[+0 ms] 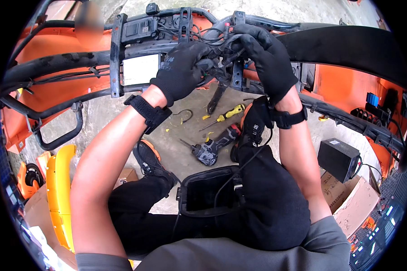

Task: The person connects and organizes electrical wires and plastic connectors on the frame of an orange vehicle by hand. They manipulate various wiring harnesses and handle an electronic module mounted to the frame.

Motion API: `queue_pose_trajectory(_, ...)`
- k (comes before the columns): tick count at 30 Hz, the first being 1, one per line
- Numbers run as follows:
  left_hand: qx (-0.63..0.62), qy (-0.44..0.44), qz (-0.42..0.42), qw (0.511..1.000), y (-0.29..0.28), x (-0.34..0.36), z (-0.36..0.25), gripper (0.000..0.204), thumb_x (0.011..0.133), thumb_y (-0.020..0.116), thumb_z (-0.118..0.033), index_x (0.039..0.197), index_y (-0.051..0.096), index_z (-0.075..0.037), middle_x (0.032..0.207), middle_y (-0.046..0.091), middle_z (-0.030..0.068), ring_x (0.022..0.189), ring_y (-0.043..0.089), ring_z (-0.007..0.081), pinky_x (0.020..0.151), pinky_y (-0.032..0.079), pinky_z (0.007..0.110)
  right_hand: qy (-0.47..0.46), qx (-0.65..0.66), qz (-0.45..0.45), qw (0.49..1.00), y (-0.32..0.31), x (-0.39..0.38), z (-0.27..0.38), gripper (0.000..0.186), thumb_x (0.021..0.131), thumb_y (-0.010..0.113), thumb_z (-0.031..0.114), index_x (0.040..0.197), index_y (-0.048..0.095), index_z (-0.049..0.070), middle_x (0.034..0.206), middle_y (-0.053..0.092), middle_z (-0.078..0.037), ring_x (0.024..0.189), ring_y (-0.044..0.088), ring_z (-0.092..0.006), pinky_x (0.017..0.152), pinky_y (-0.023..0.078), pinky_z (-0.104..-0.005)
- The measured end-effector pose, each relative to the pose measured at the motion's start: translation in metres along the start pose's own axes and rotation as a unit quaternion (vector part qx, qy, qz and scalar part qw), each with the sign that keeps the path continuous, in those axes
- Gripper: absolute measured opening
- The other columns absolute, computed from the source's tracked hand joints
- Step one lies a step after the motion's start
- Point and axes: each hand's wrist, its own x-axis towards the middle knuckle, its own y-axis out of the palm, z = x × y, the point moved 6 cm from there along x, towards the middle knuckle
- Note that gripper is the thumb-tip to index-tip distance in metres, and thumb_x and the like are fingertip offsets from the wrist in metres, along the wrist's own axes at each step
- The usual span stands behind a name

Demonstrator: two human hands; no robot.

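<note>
Both of my hands wear black gloves and work over a wiring bundle (221, 45) on the tubular frame of an orange vehicle. My left hand (183, 70) is closed, its fingertips curled in beside the wires; what they hold is hidden. Bent around a black cable (235, 45), my right hand (269, 61) pinches it between thumb and fingers. A small red cap (227, 28) sticks up from the wires between the hands. Left of my left hand, a white label (141, 70) lies within the frame, below a black control box (139, 30).
On the floor lie a cordless drill (208, 151) and a yellow screwdriver (226, 116). An open black bin (185, 203) stands between my legs. At right are a black battery (337, 159) and a cardboard box (355, 205); at left, a yellow panel (61, 194).
</note>
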Motion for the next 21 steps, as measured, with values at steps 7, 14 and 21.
queue_pose_trajectory(7, -0.056, -0.029, 0.044, 0.997, -0.004, -0.006, -0.004, 0.031, 0.094, 0.060, -0.008, 0.124, 0.065, -0.006, 0.109, 0.068, 0.0127, 0.093, 0.067, 0.0274, 0.084, 0.052, 0.037, -0.037, -0.102, -0.065, 0.992, -0.003, -0.016, 0.007, 0.027, 0.104, 0.054, 0.012, 0.125, 0.066, 0.001, 0.109, 0.071, -0.004, 0.098, 0.064, -0.0077, 0.086, 0.051, -0.0255)
queue_pose_trajectory(14, -0.069, -0.049, 0.068, 0.994, -0.005, -0.007, -0.006, 0.029, 0.095, 0.060, -0.009, 0.123, 0.066, -0.006, 0.108, 0.068, 0.0128, 0.095, 0.067, 0.0263, 0.085, 0.053, 0.036, -0.078, -0.223, -0.131, 0.963, -0.002, -0.027, 0.028, 0.024, 0.101, 0.059, 0.013, 0.122, 0.068, 0.004, 0.099, 0.069, 0.000, 0.081, 0.058, -0.0052, 0.072, 0.050, -0.0229)
queue_pose_trajectory(21, -0.071, -0.021, 0.087, 0.993, -0.004, -0.003, -0.009, 0.029, 0.095, 0.063, -0.012, 0.123, 0.065, -0.006, 0.104, 0.069, 0.0114, 0.094, 0.069, 0.0220, 0.085, 0.054, 0.035, -0.080, -0.193, -0.087, 0.974, 0.015, -0.019, 0.027, 0.022, 0.096, 0.066, 0.015, 0.115, 0.067, 0.002, 0.092, 0.069, -0.004, 0.078, 0.063, -0.0099, 0.071, 0.051, -0.0263)
